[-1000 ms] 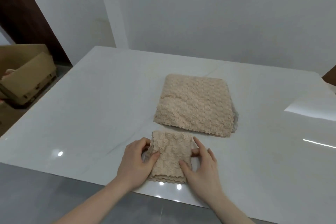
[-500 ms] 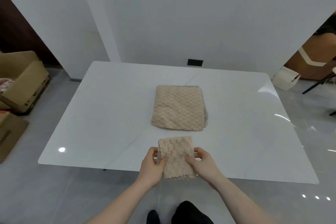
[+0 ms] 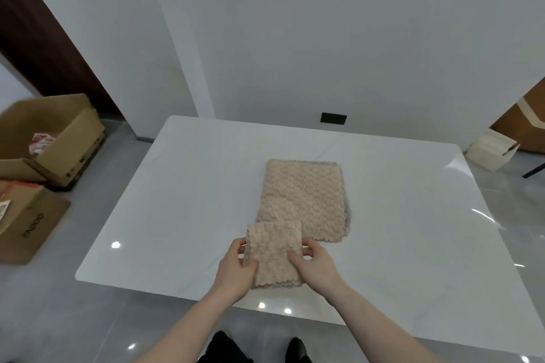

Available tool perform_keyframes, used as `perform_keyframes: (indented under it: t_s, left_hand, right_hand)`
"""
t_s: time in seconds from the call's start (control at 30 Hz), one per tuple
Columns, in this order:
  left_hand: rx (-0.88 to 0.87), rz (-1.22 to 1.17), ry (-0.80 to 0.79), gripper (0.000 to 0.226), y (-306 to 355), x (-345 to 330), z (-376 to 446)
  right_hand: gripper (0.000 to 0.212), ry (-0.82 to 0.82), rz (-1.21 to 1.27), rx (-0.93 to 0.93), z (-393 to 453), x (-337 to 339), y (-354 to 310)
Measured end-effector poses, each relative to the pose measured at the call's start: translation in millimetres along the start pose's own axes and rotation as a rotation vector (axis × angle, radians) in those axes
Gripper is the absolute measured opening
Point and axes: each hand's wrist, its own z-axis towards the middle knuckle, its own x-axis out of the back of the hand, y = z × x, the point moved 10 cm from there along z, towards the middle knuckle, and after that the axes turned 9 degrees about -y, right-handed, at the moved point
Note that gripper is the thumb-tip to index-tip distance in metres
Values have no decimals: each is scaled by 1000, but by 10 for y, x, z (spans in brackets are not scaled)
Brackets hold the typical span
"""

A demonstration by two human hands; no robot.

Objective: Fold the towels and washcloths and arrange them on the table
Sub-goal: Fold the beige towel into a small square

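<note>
A folded beige towel [image 3: 303, 197] lies flat in the middle of the white table [image 3: 182, 203]. A smaller folded beige washcloth [image 3: 274, 247] is held up in front of the towel's near left corner. My left hand [image 3: 236, 271] grips its left edge and my right hand [image 3: 315, 265] grips its right edge, thumbs on top. The washcloth's far edge overlaps the towel's near edge in the view; whether they touch I cannot tell.
Open cardboard boxes [image 3: 50, 138] stand on the grey floor at the left, with another closed box [image 3: 26, 224] nearer. A small white box [image 3: 489, 153] sits on the floor at the far right. A wall runs behind the table. My shoes [image 3: 224, 345] show below.
The washcloth was lifted off the table's near edge in both hands and moved forward towards the towel. The camera pulled back and up, so the whole table now shows.
</note>
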Motion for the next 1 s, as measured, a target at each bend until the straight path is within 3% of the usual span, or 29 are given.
perform_keyframes:
  t_s: [0.17, 0.6, 0.8, 1.0]
  left_hand:
    - [-15, 1, 9, 37, 52, 457, 205]
    - [-23, 101, -117, 34, -330, 2188, 810]
    - [-28, 132, -146, 34, -341, 2483, 887]
    - [1, 127, -74, 33, -414, 2821, 934]
  right_hand:
    - [37, -28, -35, 14, 303, -311, -301]
    - [33, 137, 40, -34, 947, -1711, -936]
    - [32, 187, 38, -45, 978, -1961, -1032]
    - [29, 156, -1, -37, 1171, -2177, -1136]
